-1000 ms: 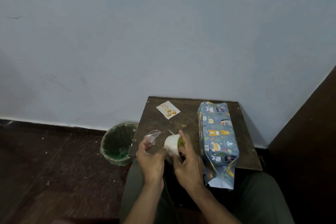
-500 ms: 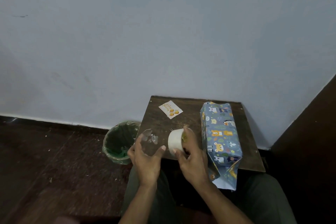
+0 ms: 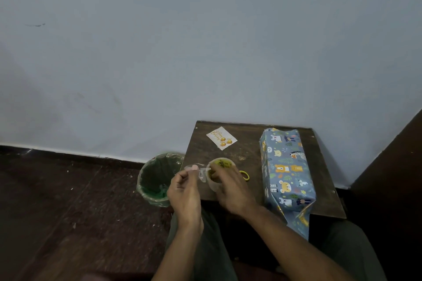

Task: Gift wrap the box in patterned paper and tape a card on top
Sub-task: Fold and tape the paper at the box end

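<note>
Wall (image 3: 205, 41): is being seen as a plain pale surface behind the table.
Floor (image 3: 57, 201): is being shown dark, to the left of the table.
Table (image 3: 246, 155): a small dark wooden top is being used as the work surface, set against the wall.
Wrapped box (image 3: 287, 171): is lying lengthwise along the table's right side in blue animal-print paper; its near end is left unfolded and is hanging past the table edge.
Waste bin (image 3: 157, 180): is standing on the floor just left of the table, lined in green.
Right hand (image 3: 230, 191): fingers are being curled round the tape roll (image 3: 220, 172), which is being held above the table's near left part.
Left hand (image 3: 182, 191): thumb and fingertips are being pinched narrowly on the clear tape strip (image 3: 201, 172) drawn from the roll.
Card (image 3: 221, 138): is lying flat on the table's far left part, well apart from the box.
Yellow loop (image 3: 245, 175): is lying just right of the roll; what it belongs to cannot be told.
</note>
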